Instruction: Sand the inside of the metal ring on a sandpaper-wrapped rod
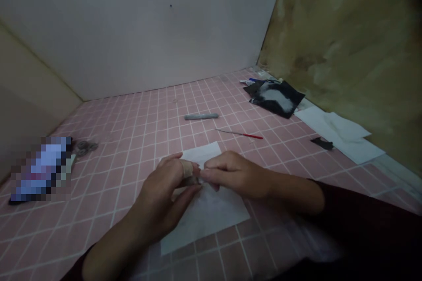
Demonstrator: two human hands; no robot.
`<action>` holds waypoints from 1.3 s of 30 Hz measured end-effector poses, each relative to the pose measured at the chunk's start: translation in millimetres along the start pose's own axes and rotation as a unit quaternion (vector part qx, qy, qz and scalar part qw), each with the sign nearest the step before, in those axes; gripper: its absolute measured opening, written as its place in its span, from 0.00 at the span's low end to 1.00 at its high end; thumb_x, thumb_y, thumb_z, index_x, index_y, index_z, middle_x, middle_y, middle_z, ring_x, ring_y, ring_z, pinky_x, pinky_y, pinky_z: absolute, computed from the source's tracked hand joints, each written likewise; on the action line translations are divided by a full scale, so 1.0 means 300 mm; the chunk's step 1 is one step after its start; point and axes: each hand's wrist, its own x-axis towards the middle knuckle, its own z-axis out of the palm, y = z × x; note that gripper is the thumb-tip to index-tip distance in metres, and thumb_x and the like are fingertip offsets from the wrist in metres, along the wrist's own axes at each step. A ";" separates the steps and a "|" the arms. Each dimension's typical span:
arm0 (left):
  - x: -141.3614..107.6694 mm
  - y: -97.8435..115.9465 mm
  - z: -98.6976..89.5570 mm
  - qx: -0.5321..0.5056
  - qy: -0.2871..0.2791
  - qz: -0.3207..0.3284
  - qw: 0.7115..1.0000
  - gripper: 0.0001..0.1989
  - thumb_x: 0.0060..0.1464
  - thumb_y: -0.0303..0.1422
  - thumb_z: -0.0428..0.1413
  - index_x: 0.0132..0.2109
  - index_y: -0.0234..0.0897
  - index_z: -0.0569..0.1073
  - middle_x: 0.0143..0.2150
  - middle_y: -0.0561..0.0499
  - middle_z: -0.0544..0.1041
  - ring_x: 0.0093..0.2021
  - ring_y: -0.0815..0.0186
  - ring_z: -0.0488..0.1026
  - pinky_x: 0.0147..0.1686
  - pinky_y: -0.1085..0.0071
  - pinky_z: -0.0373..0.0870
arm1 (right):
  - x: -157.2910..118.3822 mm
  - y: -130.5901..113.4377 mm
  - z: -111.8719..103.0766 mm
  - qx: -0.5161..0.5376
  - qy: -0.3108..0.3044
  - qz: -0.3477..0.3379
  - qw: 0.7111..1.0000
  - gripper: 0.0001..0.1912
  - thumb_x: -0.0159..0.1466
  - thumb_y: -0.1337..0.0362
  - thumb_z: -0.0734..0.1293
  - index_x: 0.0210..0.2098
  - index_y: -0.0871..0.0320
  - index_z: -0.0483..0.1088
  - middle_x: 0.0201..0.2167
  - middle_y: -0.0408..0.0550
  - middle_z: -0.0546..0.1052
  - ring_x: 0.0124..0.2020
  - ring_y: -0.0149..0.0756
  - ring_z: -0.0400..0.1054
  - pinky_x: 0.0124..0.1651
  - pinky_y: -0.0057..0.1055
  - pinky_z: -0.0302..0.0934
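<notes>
Your fingers [187,169] are closed from both sides, your left hand [161,195] and right hand [234,175] pinching a small pale piece [195,180] that they mostly hide. The white paper [211,221] beneath seems laid to give clean backing on the pink-tiled table [108,193], while the red-handled pick [239,134] and grey stick [201,116] lie apart, out of your hands' way.

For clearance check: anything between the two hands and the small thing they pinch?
Nothing visible. The left hand and right hand meet around the small thing, mostly hidden, above a white paper sheet.
</notes>
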 end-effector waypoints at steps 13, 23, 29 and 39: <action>0.004 0.004 -0.011 0.003 0.018 -0.021 1.000 0.08 0.57 0.28 0.54 0.44 0.41 0.66 0.42 0.51 0.77 0.45 0.63 0.75 0.59 0.54 0.61 | -0.003 0.004 -0.005 0.018 0.002 -0.014 1.000 0.19 0.64 0.62 0.60 0.18 0.61 0.61 0.17 0.38 0.60 0.22 0.25 0.54 0.29 0.26 0.49; -0.010 0.001 -0.015 -0.046 0.017 -0.053 0.997 0.11 0.57 0.31 0.55 0.47 0.45 0.67 0.42 0.52 0.78 0.52 0.60 0.72 0.57 0.55 0.66 | -0.011 -0.011 0.000 -0.068 0.005 -0.017 0.998 0.19 0.65 0.61 0.59 0.19 0.61 0.61 0.17 0.38 0.60 0.22 0.25 0.56 0.28 0.26 0.49; -0.005 -0.005 -0.015 -0.039 0.025 -0.058 0.997 0.11 0.56 0.30 0.55 0.46 0.44 0.67 0.43 0.52 0.78 0.47 0.60 0.76 0.59 0.52 0.62 | -0.014 -0.023 -0.004 -0.069 0.017 -0.021 0.997 0.17 0.65 0.64 0.58 0.20 0.61 0.61 0.18 0.38 0.60 0.22 0.25 0.55 0.28 0.26 0.48; -0.001 0.001 -0.007 0.016 0.005 -0.007 1.000 0.10 0.56 0.29 0.54 0.46 0.42 0.66 0.42 0.52 0.78 0.43 0.62 0.77 0.58 0.51 0.62 | -0.002 -0.002 -0.003 0.014 -0.004 0.008 1.000 0.18 0.63 0.63 0.59 0.18 0.61 0.62 0.17 0.39 0.61 0.22 0.26 0.56 0.29 0.27 0.50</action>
